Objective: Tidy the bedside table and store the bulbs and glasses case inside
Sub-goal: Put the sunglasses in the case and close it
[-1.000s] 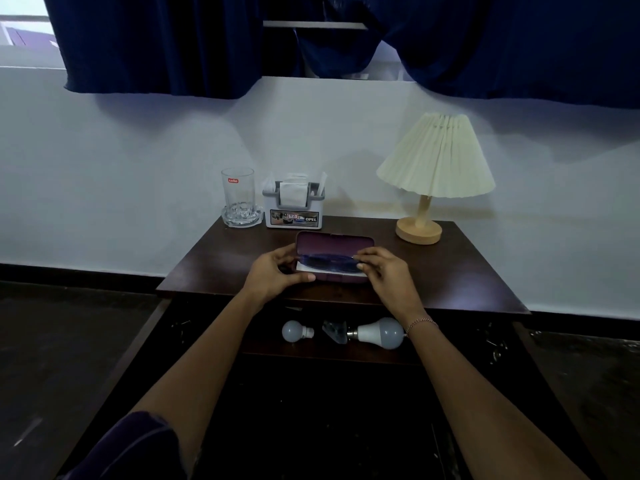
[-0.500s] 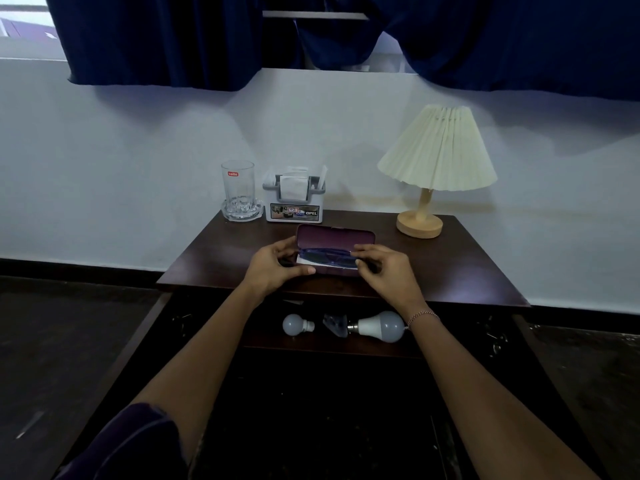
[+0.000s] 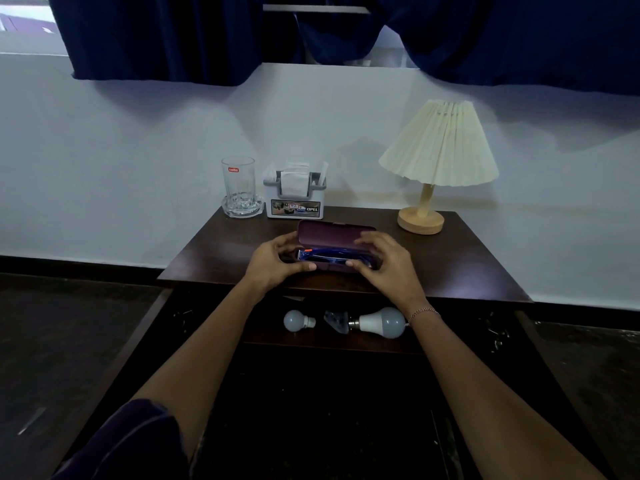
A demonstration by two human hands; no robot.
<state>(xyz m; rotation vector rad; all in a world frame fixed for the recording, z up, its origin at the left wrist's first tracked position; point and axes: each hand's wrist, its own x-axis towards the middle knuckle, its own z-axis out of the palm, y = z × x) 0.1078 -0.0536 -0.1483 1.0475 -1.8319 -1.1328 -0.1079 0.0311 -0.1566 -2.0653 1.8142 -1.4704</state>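
Frame centre: fingers of L hand (image 3: 273,261), R hand (image 3: 384,266) curled round ends of open maroon hard glasses case (image 3: 330,269). Hold steady, fold lid (image 3: 336,233) down evenly.

The case (image 3: 336,249) lies open at the front centre of the worktop (image 3: 467,265), lid up at the rear. The left hand (image 3: 273,265) holds its left end, the right hand (image 3: 388,265) its right end. Behind it, left to right, stand a glass (image 3: 238,187), a holder (image 3: 295,199) and a lamp (image 3: 438,150). Below the front edge, on a shelf (image 3: 329,341), a small bulb (image 3: 297,321) lies left of a large bulb (image 3: 381,322).
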